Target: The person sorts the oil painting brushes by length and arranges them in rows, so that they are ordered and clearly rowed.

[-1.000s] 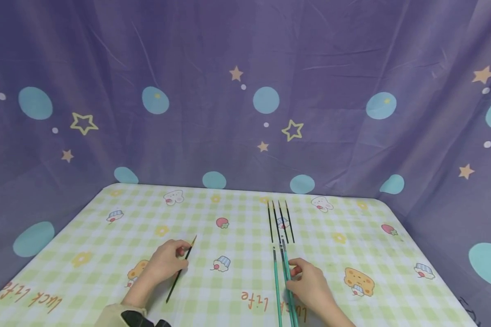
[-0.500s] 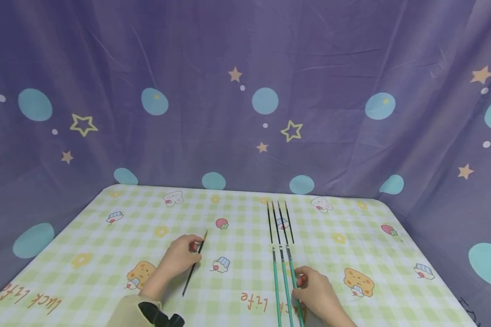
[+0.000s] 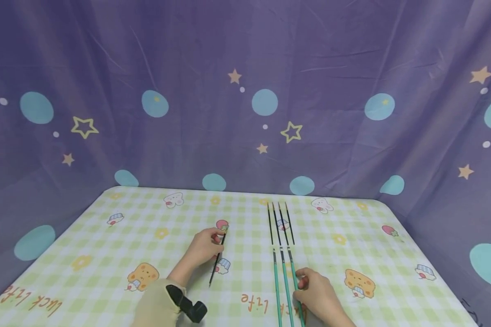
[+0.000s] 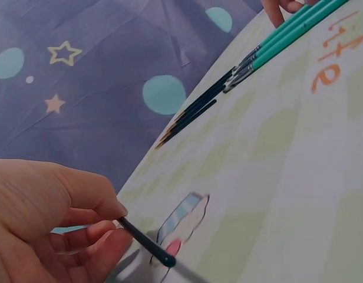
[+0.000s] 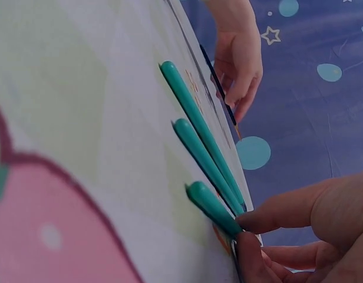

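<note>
In the head view, my left hand (image 3: 204, 247) pinches a thin black paintbrush (image 3: 214, 270) left of the table's middle, its bristle end pointing away from me. The brush's dark handle end (image 4: 149, 243) shows in the left wrist view, tilted just over the cloth. My right hand (image 3: 318, 293) pinches the rightmost teal paintbrush (image 3: 296, 279) between thumb and finger. Beside it lie two more teal paintbrushes (image 3: 286, 286), side by side with small gaps. Beyond their tips is a row of several thin black paintbrushes (image 3: 283, 222), roughly parallel.
A green-and-white checked tablecloth (image 3: 147, 240) with printed cartoons and lettering covers the table. Behind and around it hangs a purple curtain (image 3: 212, 136) with blue dots and stars. A dark strap with a black fitting (image 3: 188, 305) sits on the left sleeve.
My left hand has carried the black paintbrush to the right. The right hand has shifted its teal paintbrush rightward, away from the middle one it overlapped; the three teal brushes now lie separated.
</note>
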Motion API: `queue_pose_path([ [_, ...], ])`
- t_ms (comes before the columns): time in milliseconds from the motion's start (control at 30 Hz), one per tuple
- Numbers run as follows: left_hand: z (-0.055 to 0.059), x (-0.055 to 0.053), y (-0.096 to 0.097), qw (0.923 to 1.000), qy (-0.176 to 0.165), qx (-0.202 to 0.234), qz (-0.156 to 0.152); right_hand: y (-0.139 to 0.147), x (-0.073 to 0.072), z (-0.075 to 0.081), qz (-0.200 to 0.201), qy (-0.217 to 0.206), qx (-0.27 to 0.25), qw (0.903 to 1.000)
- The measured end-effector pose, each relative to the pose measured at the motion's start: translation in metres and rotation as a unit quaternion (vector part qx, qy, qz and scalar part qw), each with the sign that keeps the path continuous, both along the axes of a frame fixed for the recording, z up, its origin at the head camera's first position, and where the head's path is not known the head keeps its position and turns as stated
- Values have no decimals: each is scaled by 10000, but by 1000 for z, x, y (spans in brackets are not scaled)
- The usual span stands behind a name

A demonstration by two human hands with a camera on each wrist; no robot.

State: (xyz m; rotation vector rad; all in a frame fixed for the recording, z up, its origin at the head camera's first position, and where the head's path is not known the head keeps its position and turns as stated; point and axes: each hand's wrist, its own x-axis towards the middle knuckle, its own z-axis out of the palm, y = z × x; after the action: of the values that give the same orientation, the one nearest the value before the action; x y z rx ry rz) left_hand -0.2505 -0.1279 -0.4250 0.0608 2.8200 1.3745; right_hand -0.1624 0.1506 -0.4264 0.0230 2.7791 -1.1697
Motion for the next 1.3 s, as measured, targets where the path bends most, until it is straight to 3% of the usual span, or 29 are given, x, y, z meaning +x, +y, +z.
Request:
queue_pose_path([
  [367,-4,-18,32,9989,-107,415,-196,0,-2,-1,-116,-63,1,9999],
  [533,-4,-27,45,9963,-123,824,-203,1,-2,0,-167,-133,-125,9997],
  [1067,-13,-60,81,9953,91,956,81,3,-2,-4,-183,-232,-306,9991],
  [1300,-15,-73,94,9921,-112,1232,220,3,-3,-5,-243,-290,-414,9984],
])
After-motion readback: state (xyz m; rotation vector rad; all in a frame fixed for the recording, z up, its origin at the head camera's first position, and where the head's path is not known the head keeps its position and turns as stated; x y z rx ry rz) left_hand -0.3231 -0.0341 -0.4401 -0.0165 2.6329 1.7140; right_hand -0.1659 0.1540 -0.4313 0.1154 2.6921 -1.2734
